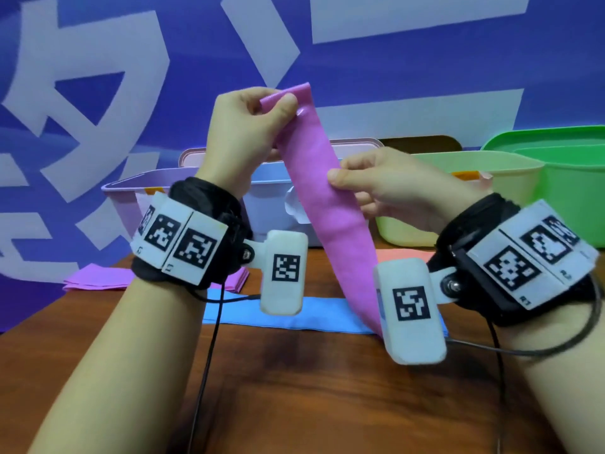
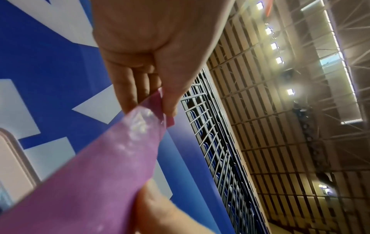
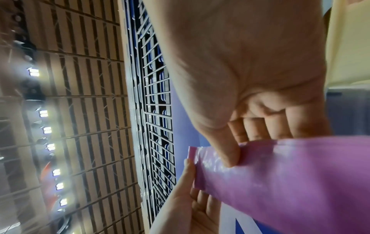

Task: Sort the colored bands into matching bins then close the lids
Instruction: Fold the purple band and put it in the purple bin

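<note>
A wooden desk [image 1: 294,388] is seen in front of a blue and white backdrop [image 1: 98,77], and 3 open bins are lined along its far edge: a lilac bin [image 1: 124,198] at the left, a pale yellow-green bin [image 1: 510,178] right of centre, and a brighter green bin [image 1: 576,178] at the far right. A pink lid [image 1: 193,155] is stood up behind the lilac bin.

A pink band [image 1: 322,204] is held up above the desk, in front of the bins; it is stretched on a slant from upper left to lower right, and its lower end is hidden behind the right wrist camera. A blue band [image 1: 327,314] is laid flat on the desk beneath it, a stack of purple bands [image 1: 98,278] is lying at the left near the lilac bin, and a salmon band [image 1: 406,255] is partly seen by the yellow-green bin.

The top end of the pink band is pinched by the left hand [image 1: 242,132] between thumb and curled fingers [image 2: 138,88], which is confirmed in the left wrist view. Lower down, the band's right edge is pinched by the right hand [image 1: 393,185], the thumb pressed on its front face and the fingers [image 3: 276,126] curled behind it.
</note>
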The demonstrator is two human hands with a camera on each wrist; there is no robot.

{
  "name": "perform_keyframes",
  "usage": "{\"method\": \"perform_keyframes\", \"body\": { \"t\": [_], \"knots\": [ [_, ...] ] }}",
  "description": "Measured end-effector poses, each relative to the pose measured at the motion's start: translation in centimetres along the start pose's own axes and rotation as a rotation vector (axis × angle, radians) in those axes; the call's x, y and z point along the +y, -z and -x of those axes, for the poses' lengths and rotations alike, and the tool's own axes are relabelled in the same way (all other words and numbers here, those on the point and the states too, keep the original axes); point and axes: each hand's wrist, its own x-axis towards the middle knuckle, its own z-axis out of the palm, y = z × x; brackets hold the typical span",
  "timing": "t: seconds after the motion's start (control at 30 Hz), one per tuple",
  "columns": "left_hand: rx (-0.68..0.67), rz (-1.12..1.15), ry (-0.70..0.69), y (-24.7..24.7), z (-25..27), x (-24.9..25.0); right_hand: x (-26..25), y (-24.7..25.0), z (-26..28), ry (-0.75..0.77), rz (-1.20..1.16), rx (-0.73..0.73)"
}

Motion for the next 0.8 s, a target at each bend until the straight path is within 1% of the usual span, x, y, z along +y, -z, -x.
{"method": "perform_keyframes", "body": {
  "t": [0.1,0.13,0.2,0.3,0.4,0.47,0.53,0.6,0.63,0.67,0.73,0.8],
  "knots": [
    [-0.033,0.007,0.053,-0.1,-0.1,-0.4,0.5,0.3,-0.1,-0.028,-0.063,0.009],
    [-0.064,0.011,0.076,0.0,-0.1,-0.5,0.5,0.4,-0.2,-0.030,-0.107,0.029],
    [-0.168,0.024,0.099,-0.1,0.0,-0.5,0.5,0.7,-0.2,-0.044,-0.200,0.082],
    [-0.280,0.072,0.080,-0.1,0.3,-0.1,0.4,1.1,-0.3,-0.065,-0.280,0.145],
    [-0.325,0.139,0.044,-0.4,0.7,0.6,0.4,1.6,-0.4,-0.054,-0.287,0.174],
    [-0.270,0.146,0.029,-0.5,0.6,0.6,0.2,1.9,-0.1,-0.032,-0.215,0.152],
    [-0.148,0.142,0.042,-0.3,0.3,0.5,-0.2,2.2,0.4,0.008,-0.161,0.057],
    [-0.053,0.122,0.090,0.2,-0.1,0.1,-0.7,2.4,0.6,0.054,-0.162,-0.051],
    [-0.030,0.091,0.118,0.3,-0.2,-0.1,-0.9,2.4,0.8,0.078,-0.147,-0.063],
    [-0.013,0.027,0.128,0.3,-0.2,-0.5,-1.1,2.4,0.8,0.104,-0.125,-0.042],
    [0.013,-0.130,0.062,0.0,-0.1,-0.7,-1.4,2.1,0.8,0.158,-0.097,0.063],
    [-0.010,-0.145,0.015,-0.5,0.3,-0.2,-1.5,1.9,0.6,0.214,-0.079,0.177]
  ]
}}
